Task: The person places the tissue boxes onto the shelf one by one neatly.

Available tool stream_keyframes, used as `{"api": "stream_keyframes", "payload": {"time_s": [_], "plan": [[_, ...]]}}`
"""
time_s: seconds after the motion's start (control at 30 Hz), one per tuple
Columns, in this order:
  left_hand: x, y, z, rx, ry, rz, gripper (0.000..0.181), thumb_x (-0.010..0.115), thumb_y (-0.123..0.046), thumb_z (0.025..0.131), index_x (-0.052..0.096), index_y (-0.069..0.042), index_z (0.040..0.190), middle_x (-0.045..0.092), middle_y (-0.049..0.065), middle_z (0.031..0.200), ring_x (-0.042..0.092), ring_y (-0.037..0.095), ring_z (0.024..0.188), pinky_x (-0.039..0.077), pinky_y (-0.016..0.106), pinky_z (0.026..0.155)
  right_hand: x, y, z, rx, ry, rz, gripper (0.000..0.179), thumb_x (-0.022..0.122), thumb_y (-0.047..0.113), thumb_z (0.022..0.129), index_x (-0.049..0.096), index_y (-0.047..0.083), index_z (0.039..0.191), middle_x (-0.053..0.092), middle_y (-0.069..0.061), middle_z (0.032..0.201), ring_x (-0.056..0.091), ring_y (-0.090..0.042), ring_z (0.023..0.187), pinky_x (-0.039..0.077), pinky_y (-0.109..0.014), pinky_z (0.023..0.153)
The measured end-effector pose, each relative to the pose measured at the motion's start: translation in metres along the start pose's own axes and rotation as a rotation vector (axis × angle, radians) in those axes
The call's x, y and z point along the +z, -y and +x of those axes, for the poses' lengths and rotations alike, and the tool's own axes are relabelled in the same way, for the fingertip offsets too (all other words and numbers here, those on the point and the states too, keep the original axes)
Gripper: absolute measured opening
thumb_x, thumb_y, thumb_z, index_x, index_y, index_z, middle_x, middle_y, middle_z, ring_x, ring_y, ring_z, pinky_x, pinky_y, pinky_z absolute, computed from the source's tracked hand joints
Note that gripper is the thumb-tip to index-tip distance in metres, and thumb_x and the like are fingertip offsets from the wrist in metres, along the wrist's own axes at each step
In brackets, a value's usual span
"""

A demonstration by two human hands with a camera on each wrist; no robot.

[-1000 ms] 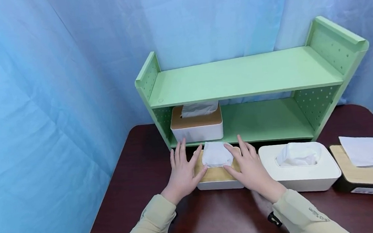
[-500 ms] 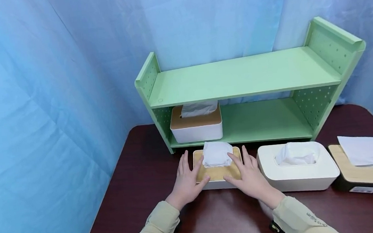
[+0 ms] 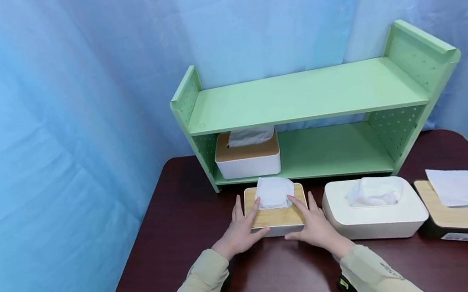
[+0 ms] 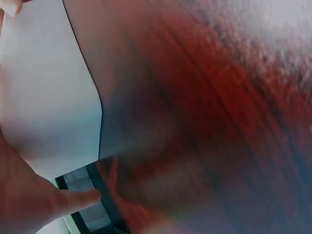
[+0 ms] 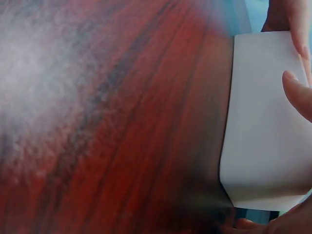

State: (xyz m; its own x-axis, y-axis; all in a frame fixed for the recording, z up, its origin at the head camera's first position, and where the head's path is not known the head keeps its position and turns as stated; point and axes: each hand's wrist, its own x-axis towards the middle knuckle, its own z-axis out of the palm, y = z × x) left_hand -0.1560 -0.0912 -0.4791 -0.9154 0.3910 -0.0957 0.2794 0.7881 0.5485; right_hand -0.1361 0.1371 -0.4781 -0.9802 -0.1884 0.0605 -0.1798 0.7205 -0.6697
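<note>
In the head view a small white tissue box (image 3: 279, 216) with a bamboo lid and a white tissue (image 3: 274, 192) standing out of its slot lies on the table before the shelf. My left hand (image 3: 238, 236) is at its left side, fingers spread, index fingertip over the lid and thumb at the front edge. Mirroring it on the right is my right hand (image 3: 317, 226), with its thumb low at the front. Both wrist views show the box's plain white wall (image 4: 48, 87) close up, and in the right wrist view a thumb (image 5: 296, 95) lies over that wall (image 5: 265, 126).
A green two-tier shelf (image 3: 309, 94) stands behind. On its lower tier, at the left, sits a white tissue box (image 3: 248, 167) with a brown lid. Right of my hands are an all-white tissue box (image 3: 379, 230) and a black one with a wooden lid (image 3: 466, 218), on the dark red table (image 3: 166, 235).
Both hands have drawn back a little toward the person, their thumbs passing from the lid to the front edge. The tissue box stays about where it was.
</note>
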Motion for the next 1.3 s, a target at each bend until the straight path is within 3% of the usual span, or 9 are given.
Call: {"api": "stream_keyframes", "payload": {"time_s": [0.13, 0.43, 0.7, 1.03, 1.3], "plan": [[0.0, -0.002, 0.003, -0.003, 0.022, -0.031, 0.081, 0.058, -0.051, 0.089, 0.015, -0.028, 0.153, -0.011, 0.027, 0.155, 0.008, 0.052, 0.139, 0.037, 0.058, 0.1, 0.001, -0.006, 0.003, 0.021, 0.017, -0.009, 0.1, 0.087, 0.037, 0.063, 0.034, 0.017, 0.145, 0.007, -0.046, 0.144, 0.031, -0.068, 0.119, 0.028, -0.072, 0.095], [0.003, -0.001, 0.005, 0.028, -0.02, -0.069, 0.075, 0.064, -0.042, 0.089, 0.026, -0.025, 0.151, -0.003, 0.027, 0.155, 0.015, 0.051, 0.138, 0.036, 0.055, 0.103, 0.008, -0.01, 0.005, 0.023, -0.018, -0.017, 0.093, 0.084, 0.031, 0.069, 0.034, 0.012, 0.145, 0.02, -0.04, 0.144, 0.044, -0.054, 0.12, 0.041, -0.06, 0.093], [0.006, 0.001, 0.001, 0.08, -0.06, -0.103, 0.07, 0.061, -0.045, 0.09, 0.03, -0.026, 0.15, -0.003, 0.027, 0.155, 0.025, 0.048, 0.136, 0.038, 0.055, 0.101, 0.014, -0.011, 0.005, 0.006, -0.064, -0.015, 0.088, 0.083, 0.026, 0.07, 0.037, 0.009, 0.144, 0.029, -0.036, 0.143, 0.05, -0.047, 0.118, 0.043, -0.056, 0.092], [0.01, 0.003, 0.003, 0.039, -0.034, -0.092, 0.072, 0.064, -0.04, 0.089, 0.029, -0.024, 0.15, -0.005, 0.023, 0.157, 0.05, 0.035, 0.123, 0.047, 0.041, 0.093, 0.014, -0.008, 0.003, 0.025, -0.076, -0.017, 0.089, 0.085, 0.025, 0.069, 0.039, 0.011, 0.143, 0.029, -0.033, 0.145, 0.054, -0.045, 0.114, 0.046, -0.054, 0.087], [0.01, 0.006, 0.002, 0.045, -0.078, -0.096, 0.072, 0.067, -0.04, 0.087, 0.034, -0.023, 0.148, -0.001, 0.022, 0.158, 0.048, 0.036, 0.125, 0.048, 0.042, 0.092, 0.012, -0.008, 0.008, 0.052, -0.06, 0.033, 0.088, 0.086, 0.023, 0.066, 0.043, 0.01, 0.141, 0.028, -0.033, 0.147, 0.048, -0.045, 0.122, 0.043, -0.054, 0.094]]}}
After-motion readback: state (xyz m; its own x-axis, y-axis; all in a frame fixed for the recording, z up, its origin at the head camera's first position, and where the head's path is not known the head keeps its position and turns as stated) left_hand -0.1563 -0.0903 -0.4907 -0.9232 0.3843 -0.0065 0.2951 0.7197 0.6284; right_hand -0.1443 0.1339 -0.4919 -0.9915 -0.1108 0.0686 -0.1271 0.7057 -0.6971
